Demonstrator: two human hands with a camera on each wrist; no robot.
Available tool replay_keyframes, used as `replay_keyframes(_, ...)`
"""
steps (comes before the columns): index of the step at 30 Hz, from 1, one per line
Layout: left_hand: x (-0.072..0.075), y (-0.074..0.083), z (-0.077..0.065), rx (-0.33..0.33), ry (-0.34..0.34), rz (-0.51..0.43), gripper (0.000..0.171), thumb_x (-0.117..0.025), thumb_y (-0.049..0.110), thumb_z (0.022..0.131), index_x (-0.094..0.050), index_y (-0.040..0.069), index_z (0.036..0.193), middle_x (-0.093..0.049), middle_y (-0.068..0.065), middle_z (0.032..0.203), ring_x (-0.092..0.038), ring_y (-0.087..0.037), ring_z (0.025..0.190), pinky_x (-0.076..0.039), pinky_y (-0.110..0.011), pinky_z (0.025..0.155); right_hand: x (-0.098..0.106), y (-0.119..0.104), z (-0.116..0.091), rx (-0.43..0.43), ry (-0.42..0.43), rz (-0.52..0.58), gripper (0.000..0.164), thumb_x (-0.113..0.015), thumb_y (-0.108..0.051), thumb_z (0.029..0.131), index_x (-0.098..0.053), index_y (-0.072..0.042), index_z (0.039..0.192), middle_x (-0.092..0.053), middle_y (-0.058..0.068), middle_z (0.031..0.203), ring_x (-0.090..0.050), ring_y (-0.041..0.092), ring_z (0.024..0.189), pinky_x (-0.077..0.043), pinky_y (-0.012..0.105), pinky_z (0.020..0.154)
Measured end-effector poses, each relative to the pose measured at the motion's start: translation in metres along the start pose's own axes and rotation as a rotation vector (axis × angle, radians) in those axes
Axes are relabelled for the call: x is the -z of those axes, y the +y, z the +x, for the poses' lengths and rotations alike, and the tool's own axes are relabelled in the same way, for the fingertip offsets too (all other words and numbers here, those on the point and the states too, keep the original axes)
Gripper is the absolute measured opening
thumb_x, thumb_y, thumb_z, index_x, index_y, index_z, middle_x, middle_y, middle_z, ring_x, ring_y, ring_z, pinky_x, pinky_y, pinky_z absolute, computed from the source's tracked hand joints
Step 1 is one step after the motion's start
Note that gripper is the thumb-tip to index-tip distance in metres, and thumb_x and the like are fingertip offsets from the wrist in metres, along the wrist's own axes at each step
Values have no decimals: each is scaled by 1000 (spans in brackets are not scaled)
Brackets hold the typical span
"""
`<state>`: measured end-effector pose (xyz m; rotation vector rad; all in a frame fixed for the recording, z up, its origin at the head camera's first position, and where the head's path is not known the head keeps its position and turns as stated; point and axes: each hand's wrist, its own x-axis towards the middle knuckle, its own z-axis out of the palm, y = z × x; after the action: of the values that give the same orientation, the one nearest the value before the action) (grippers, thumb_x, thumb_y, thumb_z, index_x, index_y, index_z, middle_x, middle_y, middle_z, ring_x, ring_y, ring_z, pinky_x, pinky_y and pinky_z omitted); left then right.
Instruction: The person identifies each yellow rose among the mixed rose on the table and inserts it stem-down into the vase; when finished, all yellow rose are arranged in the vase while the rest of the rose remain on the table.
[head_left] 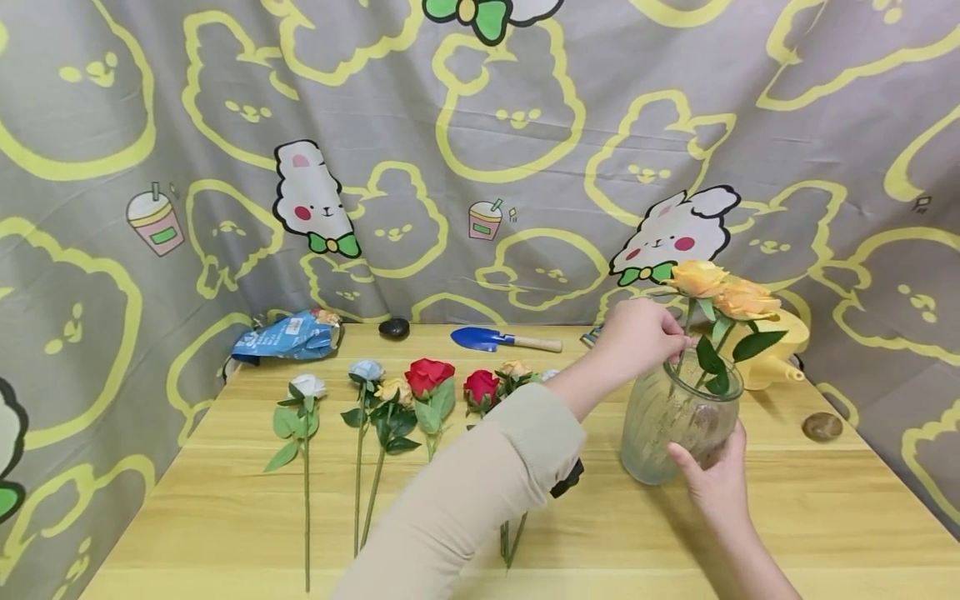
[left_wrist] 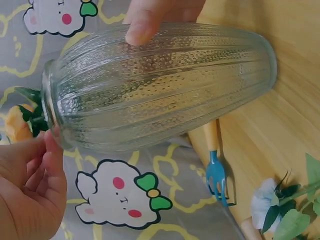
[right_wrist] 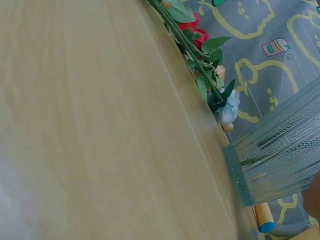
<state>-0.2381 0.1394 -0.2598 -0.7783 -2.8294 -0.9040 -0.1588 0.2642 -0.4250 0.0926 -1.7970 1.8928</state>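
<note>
A ribbed clear glass vase (head_left: 667,425) stands on the right part of the table, leaning slightly in the head view. Two yellow-orange roses (head_left: 723,292) with dark green leaves rise from its mouth. At the rim, my left hand (head_left: 643,333) pinches a rose stem between thumb and fingers; the left wrist view also shows those fingertips (left_wrist: 52,142) right at the rim. My right hand (head_left: 716,483) grips the vase low on its right side, thumb in front and fingers mostly hidden behind the glass. Only a sliver of that hand shows in the right wrist view.
Left of the vase lie a white rose (head_left: 307,386), blue, yellow and red roses (head_left: 429,377), some under my left sleeve. Behind are a blue bag (head_left: 288,336), a black stone (head_left: 393,328) and a blue trowel (head_left: 487,338). A yellow watering can (head_left: 783,342) and brown stone (head_left: 822,427) stand right.
</note>
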Motion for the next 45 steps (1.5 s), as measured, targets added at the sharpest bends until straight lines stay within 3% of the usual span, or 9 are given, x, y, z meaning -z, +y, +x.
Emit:
replay_keyframes(3, -1, 1, 0, -59, -5, 101, 41, -55, 36, 89, -60, 21, 52, -49, 13, 46, -39, -3, 44, -31, -15, 44, -1, 0, 0, 16, -7, 15, 80, -59, 20, 73, -22, -11, 137, -40, 5, 124, -43, 12, 111, -37, 14, 89)
replay_keyframes(7, -5, -1, 0, -116, 19, 122, 40, -55, 34, 90, -61, 20, 53, -49, 13, 47, -37, -3, 43, -30, -15, 44, -1, 1, -1, 46, -21, 35, 79, -59, 20, 73, -22, -11, 136, -40, 6, 123, -43, 12, 110, -37, 14, 89)
replay_keyframes(17, -2, -12, -1, -52, 28, -63, 28, -58, 33, 88, -68, 22, 64, -54, 14, 53, -42, -1, 45, -34, -14, 42, 1, 0, -1, 4, -6, 16, 80, -61, 16, 75, -21, -13, 138, -38, 5, 125, -41, 13, 113, -36, 14, 91)
replay_keyframes(24, 21, -37, -10, -40, 60, -217, 19, -60, 31, 87, -71, 21, 76, -59, 15, 60, -54, 4, 54, -42, -13, 49, 0, 0, -1, 3, -10, 11, 80, -62, 15, 75, -21, -11, 138, -39, 5, 124, -43, 12, 111, -37, 13, 89)
replay_keyframes(30, 60, -90, -30, 8, 74, -315, 16, -60, 25, 88, -70, 14, 81, -64, 5, 67, -58, -8, 62, -46, -19, 57, -2, -2, -1, -42, 13, -23, 80, -60, 16, 75, -20, -14, 138, -37, 4, 126, -40, 14, 114, -35, 14, 92)
replay_keyframes(36, 96, -161, -68, 113, 97, -258, 18, -58, 24, 88, -68, 10, 94, -65, -2, 79, -61, -18, 75, -48, -27, 62, -3, -4, -2, -30, 10, -4, 80, -58, 20, 74, -21, -14, 137, -38, 4, 124, -41, 12, 113, -36, 14, 91)
replay_keyframes(38, 103, -189, -87, 145, 89, -238, 18, -58, 22, 88, -66, 8, 94, -65, -3, 81, -60, -20, 75, -48, -29, 63, -3, -4, -2, -26, 8, 1, 80, -57, 21, 74, -22, -14, 136, -39, 4, 124, -42, 12, 112, -36, 14, 91)
replay_keyframes(42, 105, -243, -128, 206, -1, -227, 16, -56, 15, 88, -63, 0, 89, -63, -8, 78, -56, -19, 69, -46, -28, 61, -3, -4, -2, -23, 9, 2, 80, -57, 21, 74, -21, -15, 136, -39, 4, 124, -41, 12, 113, -36, 14, 91)
replay_keyframes(45, 102, -273, -156, 297, -67, -247, 16, -54, 10, 88, -62, -3, 86, -62, -8, 76, -55, -17, 68, -47, -29, 61, -3, -3, -2, -24, 10, 9, 79, -57, 20, 75, -21, -15, 136, -38, 4, 124, -41, 12, 112, -36, 13, 90)
